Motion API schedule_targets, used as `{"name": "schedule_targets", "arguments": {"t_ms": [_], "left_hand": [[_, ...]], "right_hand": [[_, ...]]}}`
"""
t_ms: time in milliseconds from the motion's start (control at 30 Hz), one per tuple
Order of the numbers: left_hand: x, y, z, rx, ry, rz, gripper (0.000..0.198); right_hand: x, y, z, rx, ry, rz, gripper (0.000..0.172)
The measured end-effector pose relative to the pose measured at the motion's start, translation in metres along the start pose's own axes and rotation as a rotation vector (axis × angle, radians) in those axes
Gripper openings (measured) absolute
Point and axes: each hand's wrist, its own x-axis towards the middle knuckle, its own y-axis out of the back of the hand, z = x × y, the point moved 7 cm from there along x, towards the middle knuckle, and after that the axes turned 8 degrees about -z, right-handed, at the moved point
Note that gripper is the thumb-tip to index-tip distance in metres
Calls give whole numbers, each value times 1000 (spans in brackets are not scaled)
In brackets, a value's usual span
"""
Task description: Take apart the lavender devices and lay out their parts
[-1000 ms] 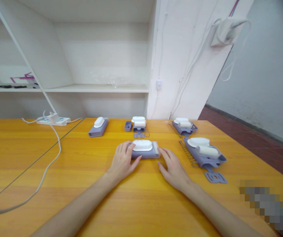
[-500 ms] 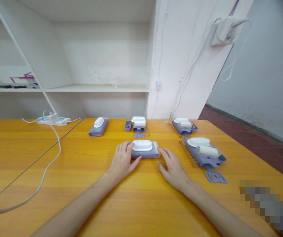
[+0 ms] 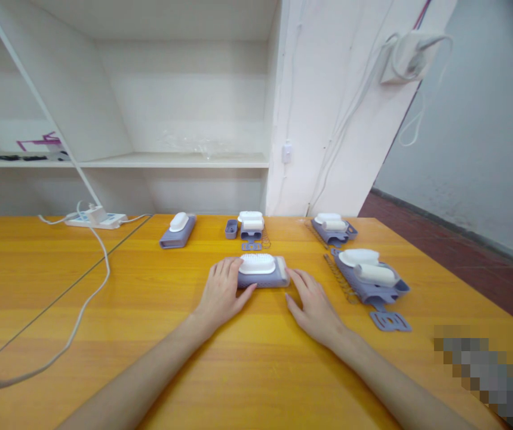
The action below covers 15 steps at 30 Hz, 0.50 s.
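A grey-purple rectangular case (image 3: 263,280) lies flat on the table, its long side toward me. On top of it sits a white oval brush (image 3: 257,263), bristles up. My left hand (image 3: 223,285) is wrapped round the case's left end, thumb along the front and fingers over the top and back. At the other end, my right hand (image 3: 315,304) rests with fingertips near or against the translucent end piece (image 3: 282,270); its thumb and fingers are apart and it grips nothing.
Farther back stand another case with a white piece (image 3: 179,222) and a small purple cup (image 3: 232,228). Rightward are purple holders with white rollers (image 3: 376,275), coil springs (image 3: 340,279) and a flat purple plate (image 3: 390,321). A power strip (image 3: 97,217) and its white cable lie at left.
Both hands and the case keep their places. The view has shifted very slightly.
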Motion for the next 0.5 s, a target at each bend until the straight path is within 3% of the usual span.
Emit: {"name": "schedule_targets", "arguments": {"t_ms": [400,500], "left_hand": [[0,2,-1,-49,6,26,47],[1,-1,-9,-101,45,28,58]], "right_hand": [[1,-1,1,-4,5,15,53],[6,-2,-1,15,10,-9,59]]}}
